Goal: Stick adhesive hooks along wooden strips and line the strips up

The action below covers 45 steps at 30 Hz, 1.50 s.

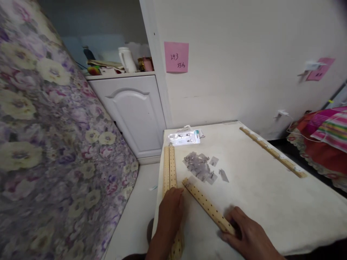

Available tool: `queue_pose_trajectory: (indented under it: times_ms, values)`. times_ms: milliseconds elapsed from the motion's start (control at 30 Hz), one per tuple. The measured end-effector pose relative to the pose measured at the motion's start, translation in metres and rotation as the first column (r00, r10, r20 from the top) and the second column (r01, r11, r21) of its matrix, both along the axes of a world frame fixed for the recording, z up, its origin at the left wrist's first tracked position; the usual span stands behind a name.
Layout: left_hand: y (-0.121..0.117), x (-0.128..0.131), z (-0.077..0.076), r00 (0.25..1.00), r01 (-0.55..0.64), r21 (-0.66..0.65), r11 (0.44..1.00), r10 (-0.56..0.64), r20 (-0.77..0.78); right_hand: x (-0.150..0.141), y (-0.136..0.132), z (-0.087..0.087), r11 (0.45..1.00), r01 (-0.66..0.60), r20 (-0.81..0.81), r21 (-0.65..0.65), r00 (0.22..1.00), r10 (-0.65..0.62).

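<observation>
My left hand (170,213) lies flat, fingers together, on two perforated wooden strips (169,166) that run side by side along the white table's left edge. My right hand (245,233) curls its fingers round the near end of a third perforated wooden strip (206,205), which lies diagonally on the table (260,187). Just beyond that strip sits a pile of small clear plastic hook pieces (200,166).
A clear packet of hooks (184,138) lies at the table's far left corner. Another wooden strip (272,151) lies along the right edge. A floral mattress (54,137) leans at left; a white cabinet (132,112) stands behind. Colourful bedding (325,141) is at right.
</observation>
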<state>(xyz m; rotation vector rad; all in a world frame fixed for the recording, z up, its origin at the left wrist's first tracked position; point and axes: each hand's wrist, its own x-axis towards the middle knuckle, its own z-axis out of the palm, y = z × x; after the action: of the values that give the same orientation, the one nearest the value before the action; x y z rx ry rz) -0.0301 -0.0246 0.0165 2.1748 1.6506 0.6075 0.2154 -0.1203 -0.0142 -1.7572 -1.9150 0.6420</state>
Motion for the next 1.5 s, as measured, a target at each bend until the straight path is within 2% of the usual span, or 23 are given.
queue_pose_trajectory:
  times_ms: [100, 267, 367, 533, 700, 900, 967, 1167, 1333, 1500]
  values:
    - [0.001, 0.000, -0.003, 1.000, 0.008, 0.005, 1.000, -0.008, 0.008, 0.006, 0.019, 0.006, 1.000, -0.022, -0.086, -0.020, 0.996, 0.021]
    - [0.002, 0.001, -0.006, 1.000, 0.019, 0.008, 1.000, -0.019, 0.011, 0.003, 0.081, 0.007, 0.984, -0.037, -0.108, 0.176, 0.993, 0.056]
    - [0.003, 0.002, -0.005, 1.000, 0.016, 0.006, 1.000, -0.016, 0.018, -0.008, 0.114, 0.005, 0.961, -0.072, -0.009, 0.265, 0.997, 0.078]
    - [0.004, 0.001, -0.005, 0.998, 0.056, 0.002, 0.998, -0.056, 0.039, -0.017, 0.138, 0.005, 0.956, -0.161, 0.189, 0.245, 0.975, 0.115]
    - [0.003, 0.003, -0.004, 0.994, 0.087, 0.001, 0.996, -0.087, 0.067, -0.005, 0.142, 0.007, 0.949, -0.197, 0.134, 0.247, 0.977, 0.168]
    - [-0.003, 0.015, 0.002, 0.968, 0.112, -0.009, 0.994, -0.107, 0.225, -0.003, 0.132, 0.007, 0.962, -0.136, -0.154, 0.235, 0.972, 0.175]
    - [-0.005, 0.019, 0.002, 0.952, 0.131, -0.030, 0.991, -0.117, 0.284, -0.006, 0.126, 0.007, 0.965, -0.122, -0.201, 0.234, 0.965, 0.170]
    - [-0.005, 0.023, 0.001, 0.951, 0.141, -0.077, 0.987, -0.113, 0.289, -0.004, 0.113, -0.001, 0.976, -0.041, -0.152, 0.213, 0.986, 0.075]
    - [-0.005, 0.024, 0.004, 0.958, 0.142, -0.075, 0.987, -0.118, 0.262, 0.007, 0.096, -0.001, 0.985, -0.125, -0.052, 0.118, 0.990, 0.132]
    - [-0.004, 0.022, 0.005, 0.962, 0.128, -0.072, 0.989, -0.106, 0.253, 0.013, 0.088, 0.000, 0.992, -0.118, -0.035, 0.049, 0.992, 0.120]
